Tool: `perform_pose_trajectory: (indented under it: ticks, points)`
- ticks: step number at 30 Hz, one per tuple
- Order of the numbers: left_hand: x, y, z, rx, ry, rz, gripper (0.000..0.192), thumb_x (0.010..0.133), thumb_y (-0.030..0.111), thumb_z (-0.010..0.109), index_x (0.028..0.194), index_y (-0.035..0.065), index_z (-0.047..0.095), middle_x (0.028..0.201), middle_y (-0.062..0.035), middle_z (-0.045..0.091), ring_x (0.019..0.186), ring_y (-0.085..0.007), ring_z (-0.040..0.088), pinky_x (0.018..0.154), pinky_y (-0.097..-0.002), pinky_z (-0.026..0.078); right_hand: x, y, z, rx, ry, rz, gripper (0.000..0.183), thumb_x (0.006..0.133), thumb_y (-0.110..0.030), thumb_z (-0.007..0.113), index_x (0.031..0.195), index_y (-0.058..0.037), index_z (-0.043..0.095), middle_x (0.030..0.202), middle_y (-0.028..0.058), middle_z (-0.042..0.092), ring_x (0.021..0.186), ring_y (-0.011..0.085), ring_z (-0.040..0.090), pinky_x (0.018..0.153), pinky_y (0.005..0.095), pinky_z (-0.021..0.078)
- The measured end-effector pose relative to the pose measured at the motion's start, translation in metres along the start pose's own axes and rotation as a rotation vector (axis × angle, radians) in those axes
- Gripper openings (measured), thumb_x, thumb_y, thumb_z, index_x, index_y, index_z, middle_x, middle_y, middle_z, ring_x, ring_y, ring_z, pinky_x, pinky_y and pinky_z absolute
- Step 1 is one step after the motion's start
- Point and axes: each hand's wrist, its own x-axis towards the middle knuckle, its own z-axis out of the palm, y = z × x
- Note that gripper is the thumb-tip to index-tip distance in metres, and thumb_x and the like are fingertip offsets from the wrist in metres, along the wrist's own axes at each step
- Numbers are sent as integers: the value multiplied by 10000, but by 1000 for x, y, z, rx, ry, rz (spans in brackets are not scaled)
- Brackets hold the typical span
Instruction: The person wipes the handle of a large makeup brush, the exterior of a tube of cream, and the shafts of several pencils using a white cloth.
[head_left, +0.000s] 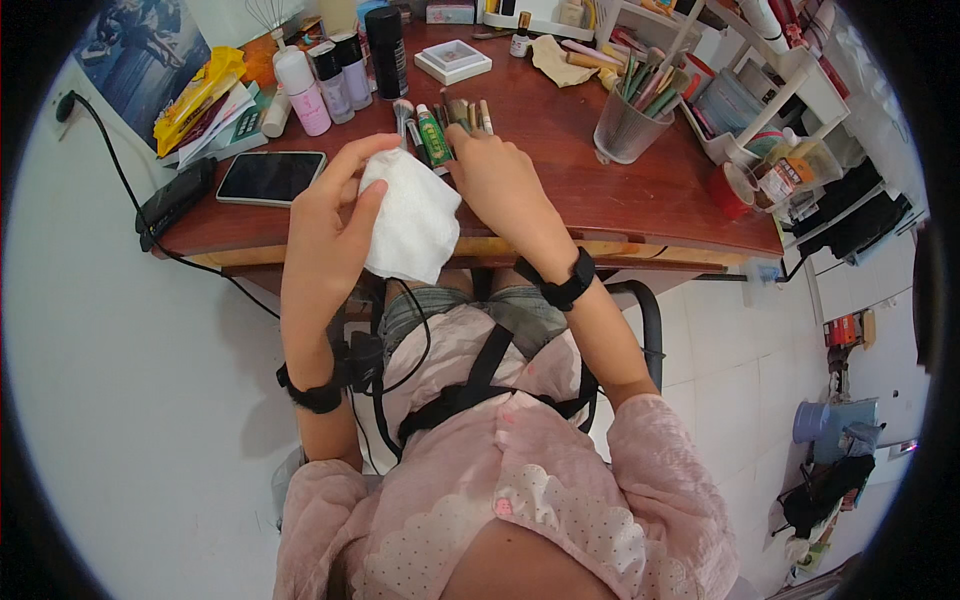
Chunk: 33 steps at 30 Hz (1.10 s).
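Observation:
My left hand (334, 225) pinches a white cloth or tissue (412, 214) between thumb and fingers, and it hangs over the desk's front edge. My right hand (499, 176) reaches palm down over several makeup brushes (471, 114) lying on the red-brown desk; its fingertips are partly hidden, so I cannot tell whether they grip a brush. Between the hands lies a green tube (433, 136), with a makeup brush (403, 120) beside it. A ribbed clear cup (630, 127) holding several brushes stands to the right.
A phone (270, 178) and a black case (178, 196) lie at the left. Behind stand a pink and white bottle (307, 101) and a black can (387, 56). A white square box (452, 61) sits farther back. A white rack (780, 105) and a red container (731, 189) occupy the right.

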Motion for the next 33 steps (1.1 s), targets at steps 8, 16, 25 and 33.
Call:
perform_pose_trajectory:
  ticks: [8, 16, 25, 33]
  points:
    - [0, 3, 2, -197, -62, 19, 453, 869, 10, 492, 1306, 34, 374, 1060, -116, 594, 849, -98, 583, 711, -189, 456, 2, 5, 4, -132, -69, 4, 150, 817, -168, 546, 897, -45, 578, 825, 177, 609, 730, 351, 616, 593, 440, 496]
    - [3, 0, 17, -341, -7, -46, 219, 855, -23, 536, 1059, 21, 468, 916, -48, 602, 816, -61, 565, 689, -166, 433, -9, 0, -41, 171, -87, -34, 245, 874, -223, 513, 988, -34, 619, 921, 161, 623, 797, 263, 629, 700, 358, 489]
    - [-4, -3, 49, 27, -98, 66, 214, 865, 96, 585, 712, -23, 494, 597, 10, 472, 589, -27, 405, 493, -213, 333, -56, 6, -81, 1196, -413, 238, 210, 885, -185, 586, 767, -15, 549, 661, -84, 459, 601, 0, 367, 506, 176, 301]
    - [-9, -7, 65, 71, -81, 182, 295, 877, 110, 536, 646, -47, 440, 524, -71, 369, 486, -113, 317, 455, -291, 280, -70, 17, -105, 1069, -296, 265, 226, 903, -176, 547, 753, -7, 558, 647, -58, 486, 613, 15, 410, 531, 194, 335]
